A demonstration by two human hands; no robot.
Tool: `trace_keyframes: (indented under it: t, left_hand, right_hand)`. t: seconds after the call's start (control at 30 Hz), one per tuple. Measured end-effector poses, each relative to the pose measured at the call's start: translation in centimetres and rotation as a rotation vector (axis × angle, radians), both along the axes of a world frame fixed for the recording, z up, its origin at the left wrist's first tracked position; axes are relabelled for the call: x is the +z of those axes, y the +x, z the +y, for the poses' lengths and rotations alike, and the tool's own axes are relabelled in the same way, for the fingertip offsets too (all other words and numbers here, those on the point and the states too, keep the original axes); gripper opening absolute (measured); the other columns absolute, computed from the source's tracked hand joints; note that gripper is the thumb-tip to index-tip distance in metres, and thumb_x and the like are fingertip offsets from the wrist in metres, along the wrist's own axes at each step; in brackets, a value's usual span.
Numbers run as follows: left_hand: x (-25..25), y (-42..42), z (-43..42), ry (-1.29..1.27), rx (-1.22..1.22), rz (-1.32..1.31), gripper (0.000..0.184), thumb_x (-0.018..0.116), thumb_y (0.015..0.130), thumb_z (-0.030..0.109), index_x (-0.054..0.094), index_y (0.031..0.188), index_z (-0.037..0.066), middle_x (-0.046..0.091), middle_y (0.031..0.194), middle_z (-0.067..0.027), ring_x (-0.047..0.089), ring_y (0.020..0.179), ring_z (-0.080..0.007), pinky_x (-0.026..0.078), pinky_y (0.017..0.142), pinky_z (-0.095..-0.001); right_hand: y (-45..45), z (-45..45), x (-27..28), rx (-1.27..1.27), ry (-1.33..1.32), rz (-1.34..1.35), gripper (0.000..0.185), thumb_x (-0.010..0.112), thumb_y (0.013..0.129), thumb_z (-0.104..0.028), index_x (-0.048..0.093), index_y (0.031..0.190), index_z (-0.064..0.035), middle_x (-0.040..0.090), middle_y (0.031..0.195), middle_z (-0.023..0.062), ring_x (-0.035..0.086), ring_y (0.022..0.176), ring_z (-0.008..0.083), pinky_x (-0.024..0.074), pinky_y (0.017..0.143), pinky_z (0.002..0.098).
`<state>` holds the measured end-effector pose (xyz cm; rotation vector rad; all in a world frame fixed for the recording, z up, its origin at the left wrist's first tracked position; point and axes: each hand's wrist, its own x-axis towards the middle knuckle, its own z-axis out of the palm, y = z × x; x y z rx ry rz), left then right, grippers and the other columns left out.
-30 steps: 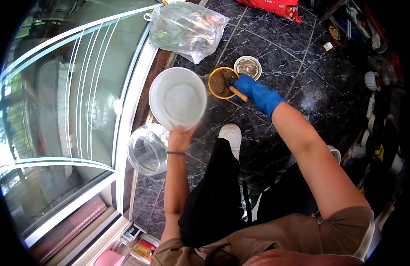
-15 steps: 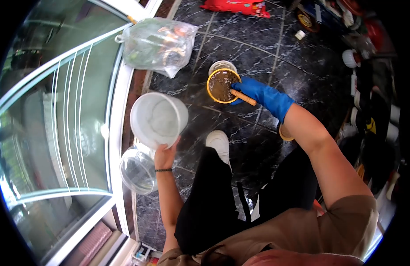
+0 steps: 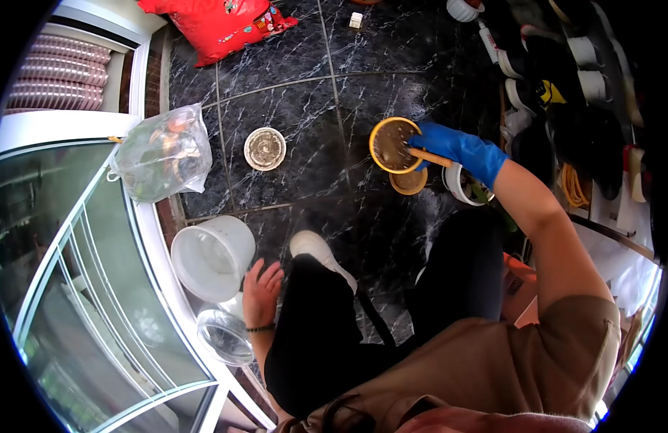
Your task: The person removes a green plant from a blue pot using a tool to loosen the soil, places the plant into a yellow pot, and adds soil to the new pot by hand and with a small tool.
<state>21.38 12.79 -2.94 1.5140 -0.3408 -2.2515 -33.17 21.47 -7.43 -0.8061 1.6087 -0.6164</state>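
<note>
My right hand (image 3: 453, 146), in a blue rubber glove, holds a yellow-rimmed pot (image 3: 373, 148) with wet brown soil inside. A tool with a wooden handle (image 3: 433, 156) is in the same grip; its head is hidden. Partly under the pot lies a yellow saucer (image 3: 409, 186); whether they touch I cannot tell. My bare left hand (image 3: 263, 292) is open with fingers spread, just right of a translucent white bucket (image 3: 204, 252). Behind that hand stands a clear plastic container (image 3: 224, 339). A dirty whitish saucer (image 3: 265, 149) rests on the floor between bucket and pot.
A tied clear bag (image 3: 164, 155) of scraps leans by the glass door (image 3: 95, 281). At the top left lies a red packet (image 3: 222, 29). A white pot (image 3: 460, 186) sits beside my glove. Shoes (image 3: 592, 85) and clutter line the right side.
My left hand has let go of the white bucket. My right hand has carried the yellow pot from over the whitish saucer to over the yellow one. The view has turned right.
</note>
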Motion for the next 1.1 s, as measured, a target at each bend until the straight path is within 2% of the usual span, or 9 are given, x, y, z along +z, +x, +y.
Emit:
trace_keyframes:
  t: [0.2,0.3,0.5,0.63,0.73,0.9,0.93,0.97,1.1]
  left_hand:
    - [-1.6,-9.6,-5.8,-0.209,-0.252,-0.04,0.046,0.044,0.104,0.033,0.043,0.139,0.003,0.06,0.126,-0.022,0.064,0.106,-0.0276,0.051,0.091,-0.0353]
    - [-2.8,-15.4,-7.6,-0.279,-0.386,-0.047,0.044,0.044,0.104,0.032,0.045,0.136,0.001,0.062,0.122,-0.0206,0.064,0.106,-0.0263,0.051,0.09,-0.0346]
    - [-8.4,-22.5,-9.5,-0.487,-0.562,-0.148,0.035,0.055,0.1,0.022,0.051,0.13,0.004,0.064,0.115,-0.0156,0.064,0.101,-0.0234,0.053,0.084,-0.0331]
    - [-12.3,-22.0,-14.7,-1.625,-0.77,-0.967,0.07,0.077,0.08,0.019,0.043,0.139,0.003,0.048,0.134,-0.0236,0.046,0.124,-0.0399,0.038,0.103,-0.0502]
    - [-11.6,-21.7,-16.9,-1.43,-0.929,-1.222,0.11,0.086,0.065,0.037,0.024,0.152,0.015,0.028,0.149,-0.0305,0.027,0.138,-0.0464,0.027,0.112,-0.0533]
    - [-14.0,-21.2,-19.0,-1.314,-1.318,-1.217,0.122,0.09,0.056,0.042,0.02,0.154,0.025,0.025,0.151,-0.0284,0.023,0.141,-0.0456,0.028,0.113,-0.053]
    - [-15.3,-20.9,-19.7,-1.36,-1.296,-1.146,0.122,0.091,0.055,0.04,0.021,0.154,0.025,0.027,0.15,-0.0279,0.025,0.139,-0.0461,0.03,0.112,-0.0535]
    - [-16.3,-19.9,-20.6,-1.402,-1.27,-1.094,0.123,0.092,0.053,0.039,0.022,0.154,0.025,0.029,0.149,-0.0274,0.027,0.137,-0.0466,0.031,0.111,-0.0539]
    - [-15.7,-19.7,-20.3,-1.429,-1.288,-1.189,0.116,0.09,0.054,0.033,0.027,0.151,0.025,0.034,0.144,-0.0247,0.03,0.133,-0.0461,0.032,0.109,-0.0544]
  right_hand:
    - [-1.7,4.6,-2.7,0.364,0.016,0.223,0.03,0.058,0.094,-0.02,0.063,0.116,-0.0005,0.069,0.097,0.0114,0.062,0.084,0.0162,0.0512,0.074,0.0346]
    - [-3.9,8.5,-10.2,-0.224,0.136,-0.316,0.027,0.058,0.093,-0.019,0.065,0.113,-0.0016,0.069,0.092,0.0121,0.062,0.081,0.0188,0.0507,0.073,0.036]
    - [-1.8,8.5,-14.5,-0.308,-0.02,-0.207,0.031,0.059,0.092,-0.019,0.062,0.115,0.0008,0.07,0.094,0.0149,0.064,0.082,0.0219,0.0511,0.075,0.0363]
    - [-1.2,6.4,-13.2,-0.553,-0.111,-0.319,0.031,0.06,0.092,-0.017,0.061,0.118,-0.0008,0.07,0.094,0.0117,0.066,0.083,0.019,0.0533,0.073,0.0316]
    - [-1.6,3.9,-14.4,-0.659,-0.18,-0.43,0.032,0.059,0.093,-0.015,0.06,0.124,-0.0037,0.071,0.095,0.0099,0.067,0.082,0.016,0.0554,0.067,0.0253]
    - [-3.9,2.2,-5.6,-0.581,-0.006,-0.495,0.029,0.066,0.093,-0.021,0.065,0.114,-0.0008,0.071,0.1,0.0133,0.068,0.089,0.0204,0.056,0.074,0.0301]
    - [-4.3,1.5,-4.7,-0.609,-0.024,-0.163,0.033,0.069,0.091,-0.027,0.066,0.111,-0.0006,0.07,0.096,0.0125,0.067,0.085,0.021,0.0561,0.074,0.0316]
    - [-6.0,-0.6,-0.9,-0.272,0.243,0.185,0.05,0.072,0.088,-0.033,0.06,0.123,-0.0005,0.067,0.104,0.0136,0.065,0.087,0.0228,0.0568,0.076,0.0317]
    - [-8.5,1.0,4.5,-0.445,0.085,0.117,0.075,0.069,0.088,-0.043,0.038,0.146,-0.0059,0.061,0.122,0.0166,0.064,0.094,0.0241,0.0558,0.083,0.0343]
